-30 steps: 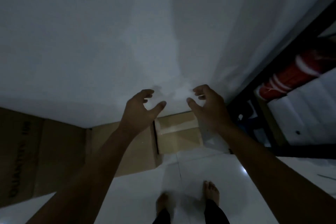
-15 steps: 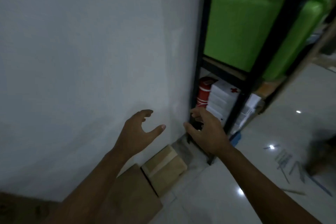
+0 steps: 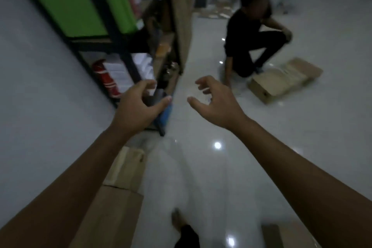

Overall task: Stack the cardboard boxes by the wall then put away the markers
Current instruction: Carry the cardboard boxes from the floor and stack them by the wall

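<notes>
Both my arms reach forward over a glossy white floor. My left hand (image 3: 138,106) and my right hand (image 3: 216,100) are empty, fingers spread and curled. Below my left forearm, two cardboard boxes lie against the white wall: a small one (image 3: 126,167) and a larger one (image 3: 112,215) nearer me. More brown boxes (image 3: 281,80) lie on the floor at the right, well beyond my right hand. No markers can be made out in this blurred view.
A black metal shelf rack (image 3: 118,42) with green cases (image 3: 66,0), white packs and a red item stands by the wall at left. A person in black (image 3: 253,40) crouches beside the far boxes. Another cardboard piece (image 3: 281,235) lies at the bottom right.
The view has swung right, away from the wall corner toward the open room. The crouching person and far boxes have come into sight. Both hands stay empty and raised.
</notes>
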